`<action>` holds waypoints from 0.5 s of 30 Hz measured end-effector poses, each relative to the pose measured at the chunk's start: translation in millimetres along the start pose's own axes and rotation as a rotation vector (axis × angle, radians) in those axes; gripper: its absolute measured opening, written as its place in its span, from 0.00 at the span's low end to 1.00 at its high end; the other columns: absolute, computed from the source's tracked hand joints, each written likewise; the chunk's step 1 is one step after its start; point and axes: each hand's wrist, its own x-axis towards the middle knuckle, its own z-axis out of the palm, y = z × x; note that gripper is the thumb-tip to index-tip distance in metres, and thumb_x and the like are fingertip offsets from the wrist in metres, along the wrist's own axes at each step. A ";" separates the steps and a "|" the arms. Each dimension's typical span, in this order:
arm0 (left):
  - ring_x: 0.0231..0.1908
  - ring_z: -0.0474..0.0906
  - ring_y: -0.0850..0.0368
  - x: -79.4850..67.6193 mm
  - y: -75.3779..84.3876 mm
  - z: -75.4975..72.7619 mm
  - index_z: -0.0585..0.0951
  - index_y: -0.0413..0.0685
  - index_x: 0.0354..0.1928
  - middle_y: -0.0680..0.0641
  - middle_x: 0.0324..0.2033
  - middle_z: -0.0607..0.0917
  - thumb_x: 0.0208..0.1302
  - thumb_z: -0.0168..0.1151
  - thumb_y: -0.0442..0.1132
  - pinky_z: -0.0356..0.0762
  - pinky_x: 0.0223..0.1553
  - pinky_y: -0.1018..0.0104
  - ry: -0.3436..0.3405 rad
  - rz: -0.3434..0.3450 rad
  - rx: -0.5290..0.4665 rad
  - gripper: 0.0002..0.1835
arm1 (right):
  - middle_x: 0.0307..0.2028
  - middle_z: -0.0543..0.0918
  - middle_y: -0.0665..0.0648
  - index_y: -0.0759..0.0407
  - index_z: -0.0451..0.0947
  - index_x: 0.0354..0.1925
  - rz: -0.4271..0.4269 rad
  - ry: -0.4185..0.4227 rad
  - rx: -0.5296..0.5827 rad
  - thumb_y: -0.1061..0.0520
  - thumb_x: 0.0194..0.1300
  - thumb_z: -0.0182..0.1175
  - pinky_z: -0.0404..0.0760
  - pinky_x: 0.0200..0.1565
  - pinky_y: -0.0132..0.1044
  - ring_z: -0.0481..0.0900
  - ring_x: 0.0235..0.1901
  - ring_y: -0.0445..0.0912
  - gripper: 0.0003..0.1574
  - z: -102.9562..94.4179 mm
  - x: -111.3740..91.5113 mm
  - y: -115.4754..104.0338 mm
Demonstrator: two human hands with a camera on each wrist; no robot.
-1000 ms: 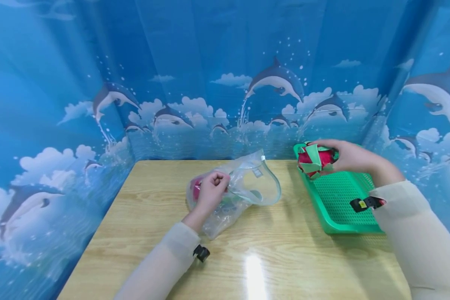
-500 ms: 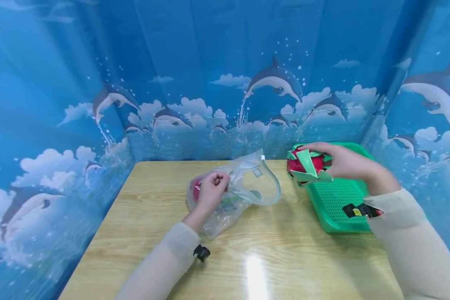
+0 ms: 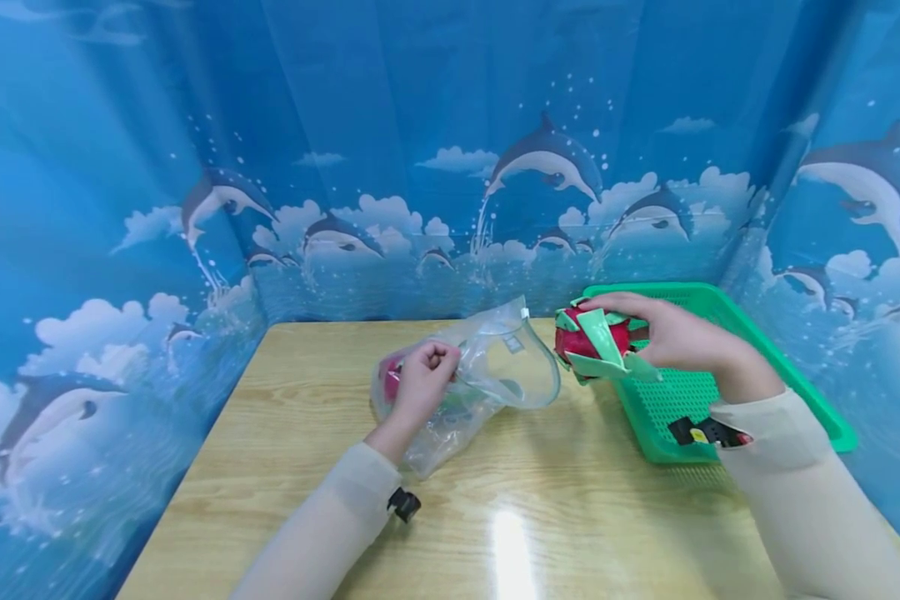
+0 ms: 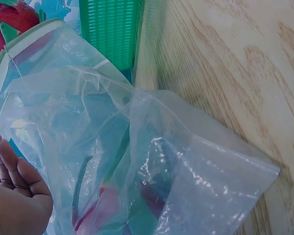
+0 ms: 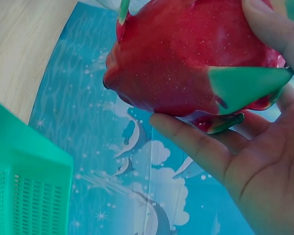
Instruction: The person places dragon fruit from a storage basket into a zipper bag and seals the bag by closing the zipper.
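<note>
A red dragon fruit with green scales (image 3: 588, 337) is held in my right hand (image 3: 678, 337), off the table between the bag and the basket. In the right wrist view, thumb and fingers curl round the dragon fruit (image 5: 171, 58). My left hand (image 3: 423, 383) pinches the edge of a clear zip bag (image 3: 446, 437), whose mouth gapes toward the right. Inside the bag lies a pinkish-red and green thing (image 4: 100, 210), blurred by the plastic and partly covered by my left hand in the head view.
A green perforated basket (image 3: 667, 408) stands at the right of the wooden table (image 3: 285, 467), partly behind my right forearm. A blue curtain printed with dolphins (image 3: 390, 125) hangs along the back and sides.
My right hand has carried the dragon fruit leftward from over the basket's far left corner toward the bag's mouth. The left hand and the bag have stayed in place.
</note>
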 end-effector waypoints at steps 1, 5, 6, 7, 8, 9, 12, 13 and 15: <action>0.24 0.74 0.48 -0.1 0.2 -0.1 0.80 0.43 0.34 0.49 0.22 0.79 0.71 0.61 0.42 0.67 0.20 0.70 -0.001 0.001 0.001 0.10 | 0.75 0.56 0.59 0.43 0.65 0.71 -0.009 0.001 -0.006 0.68 0.56 0.69 0.78 0.30 0.41 0.76 0.51 0.58 0.50 1.2 0.5 -0.9; 0.25 0.74 0.43 -0.4 1.0 -0.2 0.80 0.44 0.34 0.49 0.22 0.79 0.71 0.61 0.41 0.67 0.20 0.70 -0.003 -0.001 0.003 0.09 | 0.74 0.56 0.59 0.42 0.65 0.72 -0.028 -0.008 -0.012 0.73 0.55 0.65 0.78 0.33 0.42 0.74 0.50 0.57 0.51 5.0 2.9 -3.8; 0.26 0.75 0.40 -0.6 1.2 -0.2 0.80 0.44 0.34 0.49 0.22 0.79 0.71 0.61 0.41 0.67 0.20 0.70 -0.003 -0.003 0.001 0.09 | 0.75 0.56 0.59 0.42 0.65 0.72 -0.032 -0.011 -0.007 0.75 0.53 0.63 0.78 0.32 0.42 0.73 0.51 0.57 0.53 5.8 3.7 -4.2; 0.27 0.75 0.38 -0.6 1.3 -0.3 0.80 0.44 0.34 0.49 0.22 0.79 0.71 0.61 0.41 0.67 0.20 0.71 -0.003 -0.004 -0.001 0.09 | 0.75 0.56 0.58 0.41 0.65 0.72 -0.034 -0.015 -0.001 0.77 0.53 0.61 0.78 0.32 0.42 0.73 0.52 0.57 0.54 6.7 4.6 -4.5; 0.28 0.75 0.37 -0.7 1.4 -0.2 0.80 0.44 0.34 0.49 0.22 0.79 0.71 0.61 0.41 0.67 0.20 0.71 -0.003 -0.006 -0.002 0.09 | 0.75 0.56 0.58 0.41 0.65 0.72 -0.035 -0.018 0.008 0.78 0.52 0.60 0.78 0.30 0.41 0.72 0.53 0.57 0.55 7.4 5.2 -4.8; 0.29 0.75 0.36 -0.8 1.4 -0.3 0.80 0.44 0.34 0.49 0.22 0.79 0.71 0.61 0.41 0.67 0.20 0.71 -0.004 -0.008 -0.004 0.09 | 0.75 0.55 0.58 0.40 0.65 0.72 -0.035 -0.022 0.022 0.79 0.52 0.59 0.77 0.28 0.41 0.72 0.54 0.58 0.55 8.2 5.8 -5.1; 0.28 0.77 0.40 -0.8 1.7 0.1 0.80 0.44 0.35 0.49 0.22 0.79 0.71 0.61 0.41 0.69 0.21 0.70 -0.008 -0.009 -0.006 0.09 | 0.74 0.56 0.59 0.39 0.65 0.71 -0.038 -0.031 0.050 0.80 0.53 0.58 0.75 0.25 0.40 0.75 0.52 0.58 0.55 10.4 7.3 -5.4; 0.27 0.77 0.44 -0.8 1.9 0.3 0.80 0.43 0.35 0.49 0.22 0.79 0.71 0.61 0.41 0.69 0.22 0.70 -0.009 -0.010 -0.004 0.09 | 0.74 0.56 0.59 0.40 0.65 0.71 -0.043 -0.033 0.056 0.78 0.54 0.60 0.76 0.26 0.40 0.75 0.51 0.58 0.54 11.3 7.8 -5.6; 0.26 0.77 0.51 -0.9 2.5 0.9 0.80 0.43 0.35 0.49 0.22 0.79 0.72 0.61 0.41 0.70 0.22 0.70 -0.010 -0.007 -0.003 0.09 | 0.73 0.57 0.58 0.39 0.65 0.71 -0.049 -0.039 0.062 0.76 0.56 0.62 0.77 0.29 0.41 0.76 0.49 0.58 0.52 12.8 8.9 -6.8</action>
